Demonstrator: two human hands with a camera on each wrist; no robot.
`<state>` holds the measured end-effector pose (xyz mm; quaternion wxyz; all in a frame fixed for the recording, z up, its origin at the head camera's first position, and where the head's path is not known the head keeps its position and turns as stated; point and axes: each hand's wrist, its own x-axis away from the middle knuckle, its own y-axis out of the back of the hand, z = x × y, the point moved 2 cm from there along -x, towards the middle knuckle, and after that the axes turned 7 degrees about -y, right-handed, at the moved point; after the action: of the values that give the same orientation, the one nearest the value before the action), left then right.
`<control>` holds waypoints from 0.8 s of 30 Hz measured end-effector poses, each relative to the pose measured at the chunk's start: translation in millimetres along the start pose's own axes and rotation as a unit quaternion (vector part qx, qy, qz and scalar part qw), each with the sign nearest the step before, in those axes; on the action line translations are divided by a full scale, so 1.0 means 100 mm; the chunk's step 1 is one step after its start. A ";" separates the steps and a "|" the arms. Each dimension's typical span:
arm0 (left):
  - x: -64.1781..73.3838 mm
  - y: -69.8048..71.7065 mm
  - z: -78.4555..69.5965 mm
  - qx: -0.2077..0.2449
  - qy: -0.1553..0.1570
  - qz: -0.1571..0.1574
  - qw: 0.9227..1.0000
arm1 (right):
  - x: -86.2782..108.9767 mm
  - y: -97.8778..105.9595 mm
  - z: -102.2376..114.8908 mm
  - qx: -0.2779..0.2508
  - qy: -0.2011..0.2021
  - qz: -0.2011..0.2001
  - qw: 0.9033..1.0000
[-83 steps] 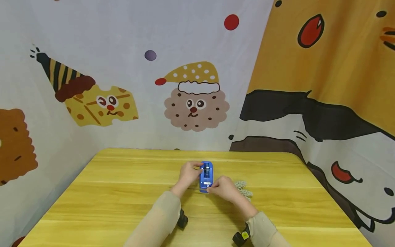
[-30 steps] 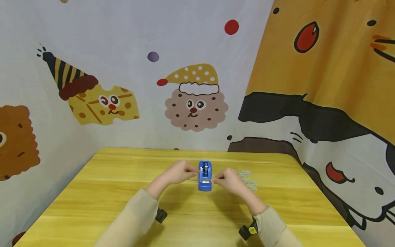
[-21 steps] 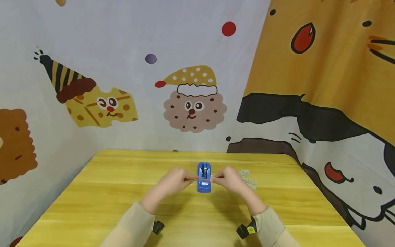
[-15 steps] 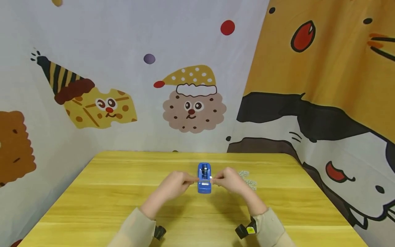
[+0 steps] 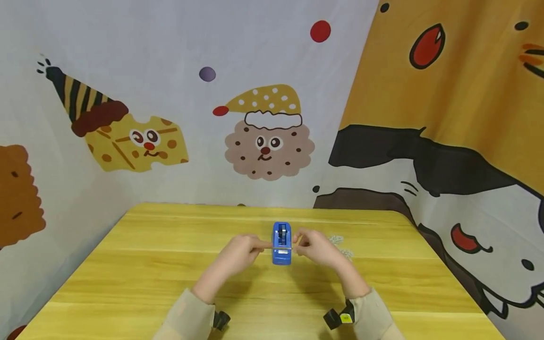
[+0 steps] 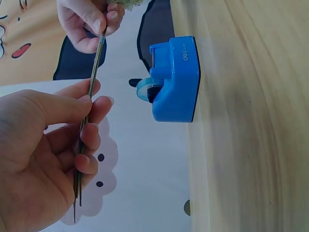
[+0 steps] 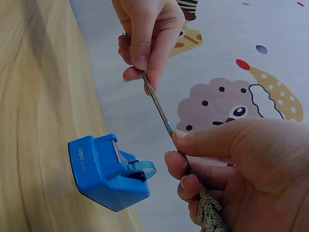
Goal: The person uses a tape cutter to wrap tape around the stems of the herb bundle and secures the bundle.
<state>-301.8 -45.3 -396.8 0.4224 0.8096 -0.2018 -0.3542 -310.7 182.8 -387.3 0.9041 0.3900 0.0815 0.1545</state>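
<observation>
A thin bundle of stems (image 6: 94, 72) runs between my two hands, with pale green, bumpy flower heads (image 7: 210, 215) at its right end. My left hand (image 5: 240, 251) grips the bare stems between thumb and fingers, their cut ends lying along the palm in the left wrist view. Nearer the flower heads, my right hand (image 5: 318, 247) holds the bundle, thumb on one side and curled fingers on the other. A shiny bit of clear tape (image 7: 169, 126) shows on the stems right at the right thumb. In the head view the bundle crosses over the blue tape dispenser (image 5: 282, 260).
The dispenser stands upright on the wooden table (image 5: 170, 264), its tape roll (image 7: 143, 169) and toothed cutter (image 7: 117, 151) showing. A printed cloth (image 5: 178, 56) with cartoon figures hangs behind the table's far edge.
Earlier my hands were at the dispenser, the left at its side and the right at its cutter end. Now both are off it, on the stems. The right index fingertip has just lifted slightly.
</observation>
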 end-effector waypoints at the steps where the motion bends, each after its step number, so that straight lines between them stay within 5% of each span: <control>1: 0.00 0.00 0.00 0.001 0.000 -0.001 1.000 | 0.01 0.00 0.00 -0.004 0.002 0.000 1.000; 9: 0.03 0.00 -0.02 0.002 0.007 -0.007 1.000 | 0.04 -0.02 0.02 0.002 0.030 0.012 0.999; 24: 0.03 0.03 -0.01 -0.004 0.002 -0.002 1.000 | 0.05 -0.05 0.06 0.039 0.021 0.028 0.999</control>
<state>-299.2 -48.1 -395.2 0.4250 0.8090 -0.1978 -0.3547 -303.2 176.8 -387.2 0.8817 0.4237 0.0950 0.1846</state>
